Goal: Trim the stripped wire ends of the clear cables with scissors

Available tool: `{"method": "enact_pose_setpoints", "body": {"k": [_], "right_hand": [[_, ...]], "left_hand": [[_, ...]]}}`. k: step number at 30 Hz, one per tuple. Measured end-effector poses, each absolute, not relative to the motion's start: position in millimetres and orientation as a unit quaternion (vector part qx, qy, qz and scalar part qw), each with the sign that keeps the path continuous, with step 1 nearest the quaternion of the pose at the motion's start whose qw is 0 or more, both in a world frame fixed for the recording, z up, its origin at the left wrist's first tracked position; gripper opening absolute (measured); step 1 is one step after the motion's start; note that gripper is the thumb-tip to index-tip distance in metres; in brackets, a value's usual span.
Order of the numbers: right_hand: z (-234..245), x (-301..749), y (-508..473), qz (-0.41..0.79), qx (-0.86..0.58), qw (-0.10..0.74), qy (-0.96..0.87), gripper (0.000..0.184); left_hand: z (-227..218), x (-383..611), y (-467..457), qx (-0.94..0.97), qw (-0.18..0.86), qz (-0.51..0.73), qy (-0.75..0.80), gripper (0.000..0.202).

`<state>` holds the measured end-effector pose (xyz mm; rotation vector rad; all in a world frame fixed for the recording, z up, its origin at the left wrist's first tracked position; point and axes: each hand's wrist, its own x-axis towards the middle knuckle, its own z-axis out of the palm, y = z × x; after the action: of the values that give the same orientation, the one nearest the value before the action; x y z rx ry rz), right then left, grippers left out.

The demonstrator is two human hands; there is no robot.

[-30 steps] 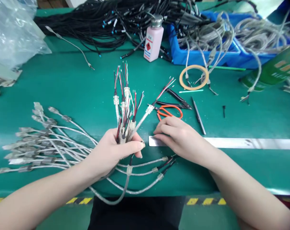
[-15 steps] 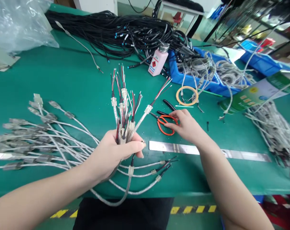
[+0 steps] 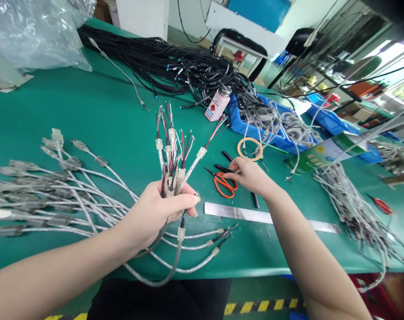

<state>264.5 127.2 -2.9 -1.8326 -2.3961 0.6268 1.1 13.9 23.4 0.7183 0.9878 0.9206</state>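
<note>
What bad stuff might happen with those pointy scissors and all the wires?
The orange-handled scissors point roughly towards the cables in the left hand, so a slip might nick one.

That hand grips several cables together, with thin wire ends fanning out, so they could bend or snag.

The right hand is right by the scissors, so careless fingers might get pinched.

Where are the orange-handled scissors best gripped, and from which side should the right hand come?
Probably by the orange loops, from the person's right and from above. The scissors lie flat, blades pointing away to the left, so the loops are on the side of the right hand. Black handles lie close beyond them.
</note>
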Motion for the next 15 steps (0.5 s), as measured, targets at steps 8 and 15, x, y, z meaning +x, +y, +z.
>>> {"method": "enact_pose_setpoints", "body": {"k": [8,15], "right_hand": [[-9.4,262.7,110.3,0.314,-0.584,0.048,-0.747,0.018],[7.9,243.9,71.2,0.453,-0.511,0.154,-0.714,0.036]], "left_hand": [[25.1,0.1,13.9,0.336,0.712,0.418,0.453,0.011],[21.5,-2.0,14.5,0.367,0.697,0.407,0.463,0.008]]}}
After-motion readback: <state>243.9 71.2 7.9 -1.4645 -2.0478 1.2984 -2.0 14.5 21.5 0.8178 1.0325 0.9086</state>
